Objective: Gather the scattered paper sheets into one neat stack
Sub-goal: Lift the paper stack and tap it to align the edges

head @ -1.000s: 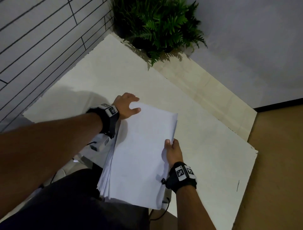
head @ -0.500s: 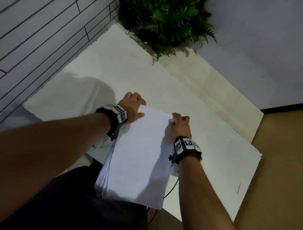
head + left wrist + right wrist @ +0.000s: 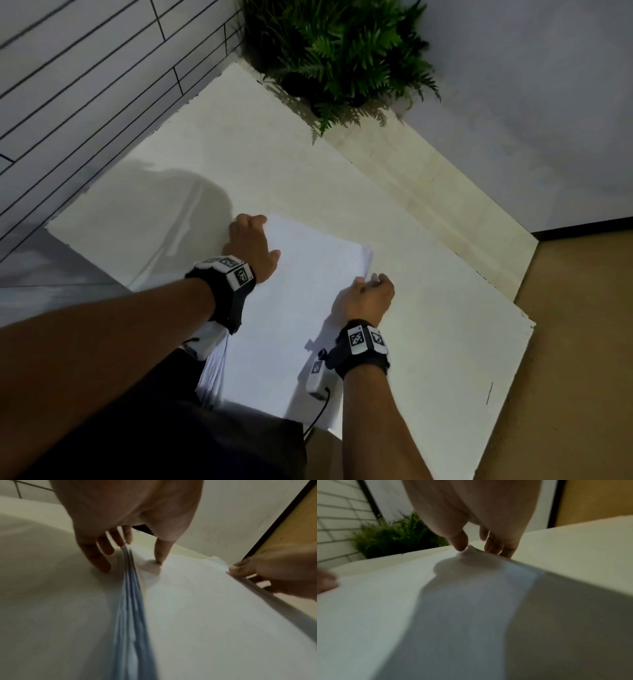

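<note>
Lying flat on the pale table (image 3: pixel 445 325), the paper stack (image 3: pixel 291 325) runs its long axis from the near table edge, which it overhangs toward the person's lap, away toward the fern (image 3: pixel 342 51) at the far corner. Its left long side looks fanned, the sheet edges stepped rather than flush, and the far right corner shows a few sheets offset.

Both hands bracket it across the short axis, near the far end. At the far left corner, the left hand (image 3: pixel 251 245) has its thumb pressing down on the top sheet and its fingers (image 3: pixel 102 555) curled down along the stack's left edge onto the table. Midway up the right long side, the right hand (image 3: pixel 368 296) pinches the edge, thumb on top and fingers at or under the side, lifting a small ridge of paper.

Each hand lies outboard of its own edge, so squaring probably means pushing inward, left side first.
</note>
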`<state>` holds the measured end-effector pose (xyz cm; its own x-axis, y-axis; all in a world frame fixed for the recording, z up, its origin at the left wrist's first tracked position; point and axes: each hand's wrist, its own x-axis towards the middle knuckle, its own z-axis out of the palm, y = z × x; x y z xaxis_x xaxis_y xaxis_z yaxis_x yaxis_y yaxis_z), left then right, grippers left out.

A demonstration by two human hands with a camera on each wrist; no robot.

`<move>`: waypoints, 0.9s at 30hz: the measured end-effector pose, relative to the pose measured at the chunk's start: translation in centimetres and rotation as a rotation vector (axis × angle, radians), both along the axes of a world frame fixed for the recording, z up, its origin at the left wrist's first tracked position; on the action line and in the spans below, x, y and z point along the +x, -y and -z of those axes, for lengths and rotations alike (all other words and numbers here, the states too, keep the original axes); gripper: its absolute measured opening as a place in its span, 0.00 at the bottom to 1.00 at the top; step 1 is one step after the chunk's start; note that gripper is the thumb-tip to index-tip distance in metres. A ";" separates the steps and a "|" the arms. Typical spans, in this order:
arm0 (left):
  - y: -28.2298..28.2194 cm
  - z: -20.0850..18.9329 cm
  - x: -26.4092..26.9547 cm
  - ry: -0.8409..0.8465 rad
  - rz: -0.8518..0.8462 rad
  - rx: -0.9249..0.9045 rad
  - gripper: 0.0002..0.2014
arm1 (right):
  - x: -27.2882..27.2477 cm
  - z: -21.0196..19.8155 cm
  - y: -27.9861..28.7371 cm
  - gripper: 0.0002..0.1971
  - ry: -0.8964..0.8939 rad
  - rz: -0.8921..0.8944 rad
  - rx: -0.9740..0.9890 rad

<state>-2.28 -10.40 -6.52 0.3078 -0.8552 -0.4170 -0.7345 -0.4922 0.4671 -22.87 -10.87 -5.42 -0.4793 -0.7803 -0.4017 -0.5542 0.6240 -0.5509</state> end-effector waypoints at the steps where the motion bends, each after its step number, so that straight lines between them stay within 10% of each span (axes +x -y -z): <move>1: -0.6 -0.2 -0.2 -0.005 -0.049 0.042 0.36 | 0.0 -0.1 -0.6 0.15 0.031 0.071 0.021; 8: -1.8 0.0 -1.0 -0.252 -0.092 0.339 0.30 | 0.1 -0.5 -1.0 0.15 0.079 0.238 0.138; 19: 0.1 -6.6 1.9 -0.753 -0.170 -0.129 0.18 | 0.9 -5.3 0.6 0.22 0.367 -0.038 -0.014; 27: 0.9 -17.3 2.8 -0.864 -0.292 -0.668 0.11 | 5.1 -15.1 2.2 0.13 0.456 0.011 -0.731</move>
<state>0.54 -11.30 10.79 0.3620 -0.9293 -0.0734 0.0644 -0.0536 0.9965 -17.80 -13.04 9.68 -0.4026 -0.9143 0.0445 -0.1769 0.0300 -0.9838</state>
